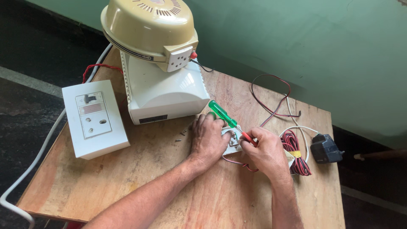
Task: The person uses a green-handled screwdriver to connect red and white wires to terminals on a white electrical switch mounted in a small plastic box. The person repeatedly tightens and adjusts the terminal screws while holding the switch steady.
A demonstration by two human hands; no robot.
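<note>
Lying under both hands' grip: small white switch plate [232, 144].

Wooden surface [127, 182], bare grain, pale worn patches. Left edge: white switch-and-socket box [94, 118], flat. Far left corner: white appliance housing [163, 91] with cream domed unit [148, 27] on top. Just in front of housing: few loose screws [181, 135]. Middle: small white plate [233, 142] under hands. Right edge: coiled red-black wire bundle [294, 152], black adapter [324, 148] beside it. Far right corner: loose thin wires [271, 106].
</note>
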